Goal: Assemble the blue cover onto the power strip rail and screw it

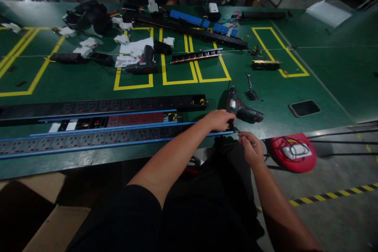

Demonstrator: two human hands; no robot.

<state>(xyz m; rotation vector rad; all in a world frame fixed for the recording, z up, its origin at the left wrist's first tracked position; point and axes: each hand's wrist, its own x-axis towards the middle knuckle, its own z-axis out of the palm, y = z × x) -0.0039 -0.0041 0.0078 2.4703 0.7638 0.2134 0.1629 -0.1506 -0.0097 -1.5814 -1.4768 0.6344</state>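
Note:
A long black power strip (112, 137) with blue edges and a row of sockets lies along the table's front edge. My left hand (219, 120) is closed over its right end, with the fingertips partly hidden. Just right of that end, my right hand (251, 149) grips a slim metal tool (237, 129), whose tip points at the strip's end. The tool's exact kind is hard to make out. Beyond my left hand a cordless drill (242, 109) lies on its side. Farther back are a wrench (249, 80) and a small dark cluster of parts (251, 95).
Two more strips, one black (130, 104) and one open with brown sockets (136, 118), lie behind. A phone (304, 108) rests right. Another drill (143, 65), blue socket pieces (186, 17) and white plugs (84, 49) are spread across the back. A red stool (310, 161) stands below the edge.

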